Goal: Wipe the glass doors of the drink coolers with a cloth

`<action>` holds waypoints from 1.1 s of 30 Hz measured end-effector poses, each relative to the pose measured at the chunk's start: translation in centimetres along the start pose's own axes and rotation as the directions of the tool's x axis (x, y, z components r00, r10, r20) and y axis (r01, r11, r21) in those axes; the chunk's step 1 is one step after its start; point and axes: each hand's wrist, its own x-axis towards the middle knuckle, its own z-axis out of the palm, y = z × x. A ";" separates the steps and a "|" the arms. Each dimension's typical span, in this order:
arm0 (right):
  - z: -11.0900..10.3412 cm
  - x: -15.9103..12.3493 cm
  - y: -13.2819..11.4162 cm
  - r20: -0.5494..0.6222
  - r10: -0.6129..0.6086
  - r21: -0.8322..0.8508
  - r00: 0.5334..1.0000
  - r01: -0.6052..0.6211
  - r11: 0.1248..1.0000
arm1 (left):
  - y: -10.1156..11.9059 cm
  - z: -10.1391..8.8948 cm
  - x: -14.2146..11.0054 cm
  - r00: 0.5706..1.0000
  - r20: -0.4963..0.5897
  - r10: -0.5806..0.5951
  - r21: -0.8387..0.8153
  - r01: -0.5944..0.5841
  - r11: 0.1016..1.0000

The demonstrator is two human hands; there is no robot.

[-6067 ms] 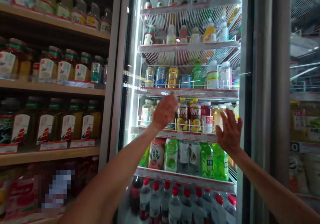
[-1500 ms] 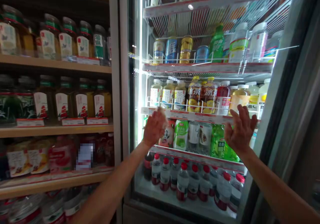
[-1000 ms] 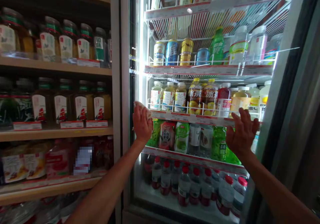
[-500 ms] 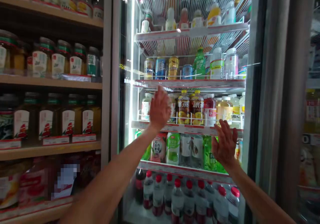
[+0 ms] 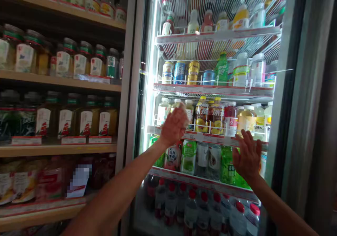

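Note:
My left hand [image 5: 173, 125] is raised at the glass door [image 5: 143, 134] of a lit drinks cooler, fingers stretched out and flat. A pale patch borders its fingers; I cannot tell whether it is a reflection or something thin under the palm. Behind it stand white-capped bottles [image 5: 163, 110]. My right hand [image 5: 247, 157] is open with fingers spread, apparently against the glass, lower and to the right. Beyond that hand are a yellowish bottle [image 5: 246, 118] and green drink packs [image 5: 228, 164]. Iced tea bottles [image 5: 202, 115] with yellow caps show between the hands.
To the left, an open wooden shelf [image 5: 58, 152] carries rows of bottles and jars. Cans [image 5: 193, 72] and more bottles fill the cooler's upper racks. Red-capped bottles [image 5: 192, 208] stand at its bottom. A metal frame [image 5: 302, 123] borders the door on the right.
The view has shifted, so the cooler and shelf sit further right in the picture. My left hand is lower against the bottles behind it; my right hand stays at nearly the same place.

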 end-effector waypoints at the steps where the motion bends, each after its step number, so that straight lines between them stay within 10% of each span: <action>1: 0.0 0.0 0.0 0.005 0.000 0.001 1.000 0.000 1.000 | 0.6 -0.2 -0.7 0.984 0.065 0.167 -0.031 -0.166 0.986; 3: 0.1 -0.1 0.1 0.014 0.009 -0.005 1.000 -0.009 1.000 | 0.4 -0.6 -2.1 0.946 0.109 0.304 -0.075 -0.298 0.952; 6: 0.4 -0.3 0.1 0.022 0.021 -0.027 1.000 -0.020 0.999 | -1.8 -1.2 -4.0 0.996 -0.036 -0.079 0.003 0.079 0.997; 9: 0.5 -0.3 0.1 0.023 0.018 -0.056 1.000 -0.016 0.998 | -1.3 -1.3 -5.9 0.939 -0.141 -0.313 0.033 0.321 0.947; 12: 0.5 -0.2 0.1 0.017 0.006 -0.080 1.000 -0.004 0.997 | 2.1 -1.3 -8.3 1.000 0.003 0.002 -0.047 -0.002 0.999; 15: 0.4 -0.2 0.2 0.007 0.016 -0.075 1.000 -0.016 0.997 | 2.6 -1.8 -10.8 0.975 0.098 0.200 -0.099 -0.191 0.977; 17: 0.3 -0.2 0.1 0.001 0.025 -0.069 1.000 -0.025 0.997 | 1.0 -2.3 -12.2 0.998 0.058 -0.020 -0.020 0.021 1.000; 21: 0.2 -0.1 -0.4 0.008 0.112 -0.035 0.994 -0.112 0.993 | 0.4 -2.7 -14.4 0.898 -0.113 -0.425 0.026 0.430 0.902; 25: 0.0 0.0 -0.8 -0.008 0.143 0.008 0.990 -0.143 0.990 | 5.2 -1.7 -14.3 0.982 0.021 -0.190 -0.063 0.191 0.980; 28: -0.1 0.0 -0.7 0.001 0.158 0.023 0.987 -0.158 0.987 | 5.0 -1.2 -12.7 0.998 0.057 0.010 -0.127 -0.002 0.992; 31: -0.1 -0.1 -0.4 -0.014 0.119 0.005 0.993 -0.119 0.993 | 0.7 -1.3 -11.3 0.964 -0.082 -0.254 -0.086 0.247 0.965; 33: 0.1 -0.2 -0.1 -0.036 0.071 -0.018 0.997 -0.072 0.997 | -1.5 -1.4 -10.9 0.837 -0.208 -0.507 -0.076 0.503 0.861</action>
